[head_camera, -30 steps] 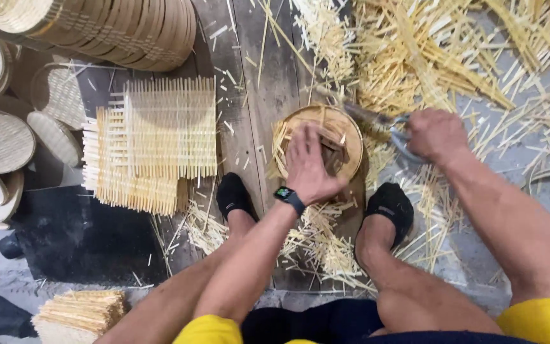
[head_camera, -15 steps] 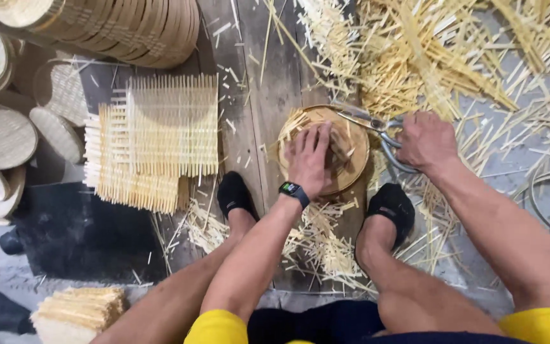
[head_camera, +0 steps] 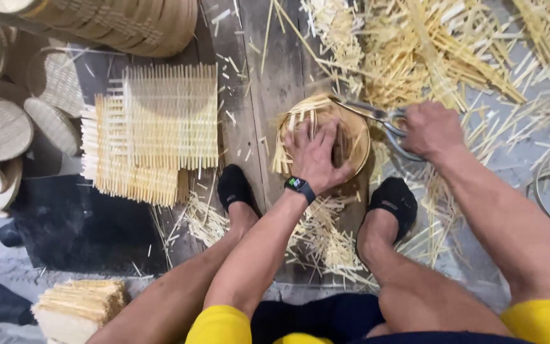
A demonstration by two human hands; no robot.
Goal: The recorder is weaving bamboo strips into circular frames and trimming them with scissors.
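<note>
Left hand lies flat, fingers spread, pressing a woven bamboo mat onto a round wooden form; it grips nothing, just pins it down. Right hand is clenched around the handles of the scissors. The blades point away from that grip, toward the left hand, long axis running across the far rim of the form. The mat's loose strip ends stick out just beyond the left fingertips, so the blade tips are nearer them than the right hand. Cut strips lie between the feet.
</note>
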